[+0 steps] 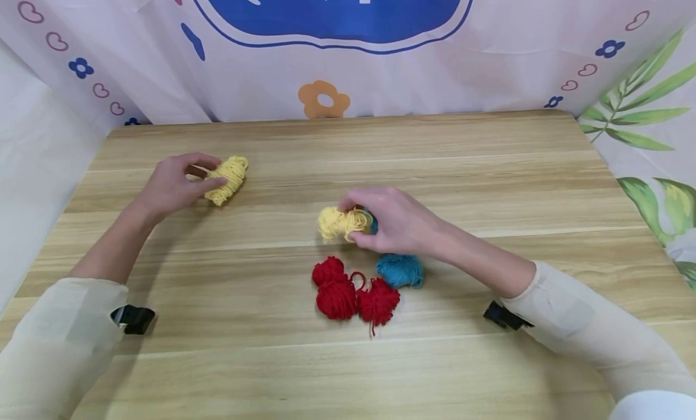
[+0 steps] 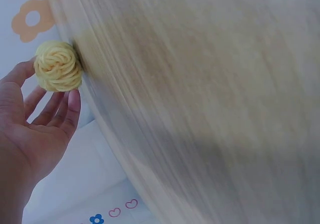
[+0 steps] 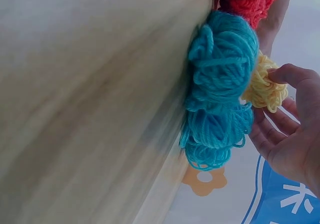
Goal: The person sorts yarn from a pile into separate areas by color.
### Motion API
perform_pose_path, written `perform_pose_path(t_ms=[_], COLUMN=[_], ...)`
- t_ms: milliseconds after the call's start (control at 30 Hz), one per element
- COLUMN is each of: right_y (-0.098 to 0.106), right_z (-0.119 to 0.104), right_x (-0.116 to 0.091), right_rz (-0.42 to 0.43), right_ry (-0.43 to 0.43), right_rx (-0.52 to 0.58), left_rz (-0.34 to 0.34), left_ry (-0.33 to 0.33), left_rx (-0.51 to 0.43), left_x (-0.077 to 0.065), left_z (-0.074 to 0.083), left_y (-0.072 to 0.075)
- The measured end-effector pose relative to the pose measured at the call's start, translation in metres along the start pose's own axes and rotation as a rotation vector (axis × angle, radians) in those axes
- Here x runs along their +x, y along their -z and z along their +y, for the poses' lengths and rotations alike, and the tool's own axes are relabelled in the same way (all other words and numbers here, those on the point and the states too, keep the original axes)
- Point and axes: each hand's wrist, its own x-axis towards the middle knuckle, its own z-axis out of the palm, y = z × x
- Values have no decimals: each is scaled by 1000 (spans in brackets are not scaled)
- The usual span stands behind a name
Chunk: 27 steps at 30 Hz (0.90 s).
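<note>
My left hand (image 1: 179, 183) pinches a yellow bundle of yarn (image 1: 229, 179) between thumb and fingers at the table's far left. In the left wrist view, that yellow yarn (image 2: 57, 66) shows end-on as a round coil. Near the middle, my right hand (image 1: 399, 222) grips a second yellow yarn bundle (image 1: 333, 224), its thumb across one end. Just beyond its fingers a bit of blue yarn (image 1: 372, 220) peeks out, mostly hidden by the hand. The right wrist view shows the held yellow yarn (image 3: 266, 86) partly behind the blue yarn (image 3: 225, 58).
Closer to me lie two red yarn bundles (image 1: 336, 298) (image 1: 379, 302) with a loose strand between them. Another blue bundle (image 1: 400, 271) sits right under my right wrist. A printed cloth (image 1: 261, 75) hangs along the back edge of the wooden table (image 1: 217, 347).
</note>
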Motion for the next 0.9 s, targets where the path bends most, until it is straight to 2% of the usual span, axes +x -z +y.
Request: perform_pose_path(t_ms=[500, 900], right_y=[1, 0], right_z=[1, 7], right_x=[15, 22], right_rz=[-29, -28], right_ry=[-63, -64], right_rx=[18, 24], left_rz=[-1, 35], left_ry=[-5, -19], left_rx=[13, -10], left_x=[1, -2], left_z=[2, 3], left_y=[0, 1])
